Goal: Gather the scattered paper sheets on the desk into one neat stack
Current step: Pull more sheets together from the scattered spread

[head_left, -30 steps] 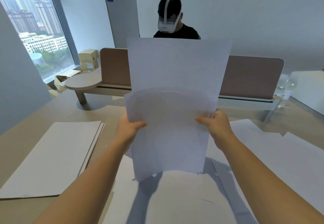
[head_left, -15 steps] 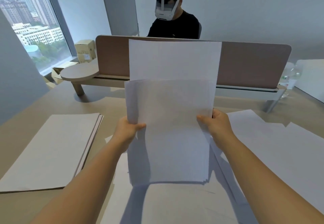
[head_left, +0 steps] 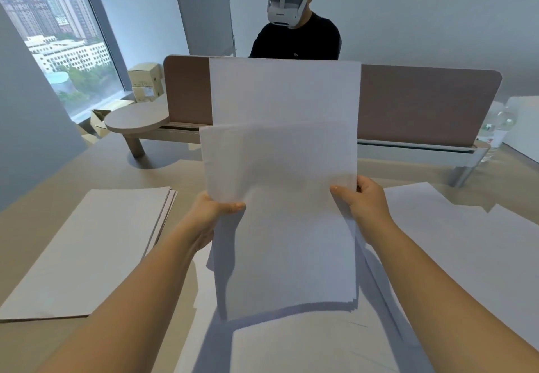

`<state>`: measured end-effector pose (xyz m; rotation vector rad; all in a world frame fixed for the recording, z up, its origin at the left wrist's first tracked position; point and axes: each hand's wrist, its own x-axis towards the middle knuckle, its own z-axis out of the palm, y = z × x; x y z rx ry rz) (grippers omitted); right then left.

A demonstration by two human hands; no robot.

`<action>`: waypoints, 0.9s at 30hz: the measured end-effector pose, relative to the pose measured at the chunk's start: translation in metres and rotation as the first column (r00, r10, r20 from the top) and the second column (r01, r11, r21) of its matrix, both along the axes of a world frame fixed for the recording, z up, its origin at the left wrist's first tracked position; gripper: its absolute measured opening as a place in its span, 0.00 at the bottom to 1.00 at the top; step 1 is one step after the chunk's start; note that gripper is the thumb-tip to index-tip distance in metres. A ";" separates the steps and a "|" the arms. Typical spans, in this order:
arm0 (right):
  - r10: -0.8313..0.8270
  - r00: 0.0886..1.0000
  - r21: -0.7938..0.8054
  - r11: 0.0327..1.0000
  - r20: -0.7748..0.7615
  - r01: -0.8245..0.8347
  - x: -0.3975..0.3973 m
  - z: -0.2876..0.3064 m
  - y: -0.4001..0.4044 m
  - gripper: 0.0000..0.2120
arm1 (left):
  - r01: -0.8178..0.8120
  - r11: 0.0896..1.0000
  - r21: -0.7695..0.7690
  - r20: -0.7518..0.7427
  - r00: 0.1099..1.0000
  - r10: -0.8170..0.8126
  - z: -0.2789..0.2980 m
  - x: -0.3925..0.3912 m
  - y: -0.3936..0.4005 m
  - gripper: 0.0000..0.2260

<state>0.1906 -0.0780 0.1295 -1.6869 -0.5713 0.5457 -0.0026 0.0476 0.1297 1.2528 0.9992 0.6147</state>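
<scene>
Both hands hold a bundle of paper sheets (head_left: pixel 280 197) upright above the tabletop (head_left: pixel 87 168). The left hand (head_left: pixel 210 212) pinches the left edge, with the thumb across the front and the fingers behind; the right hand (head_left: pixel 364 200) pinches the right edge in the same way. One sheet at the back stands higher than the others, so the top edges are not level. The bottom edges hang just above more loose sheets (head_left: pixel 306 349) that lie flat under the arms and to the right.

Compared with one second ago, the bundle is straighter — the curved fold that showed across the front sheet is gone, and the bottom edges are now closer together. The grip of the hands on both sides has stayed the same.

On the left of the tabletop lies a separate stack of brownish boards (head_left: pixel 87 244). Behind the bundle stands a brown divider panel (head_left: pixel 423 104), and behind it a person wearing a white headset (head_left: pixel 284 10) — partly hidden by the sheets.
</scene>
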 end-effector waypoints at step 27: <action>-0.023 0.837 -0.173 0.981 -0.547 -0.086 -0.004 -0.122 0.014 0.28 | 0.316 0.908 0.275 -0.723 0.691 -0.021 -0.134 -0.023 0.044 0.09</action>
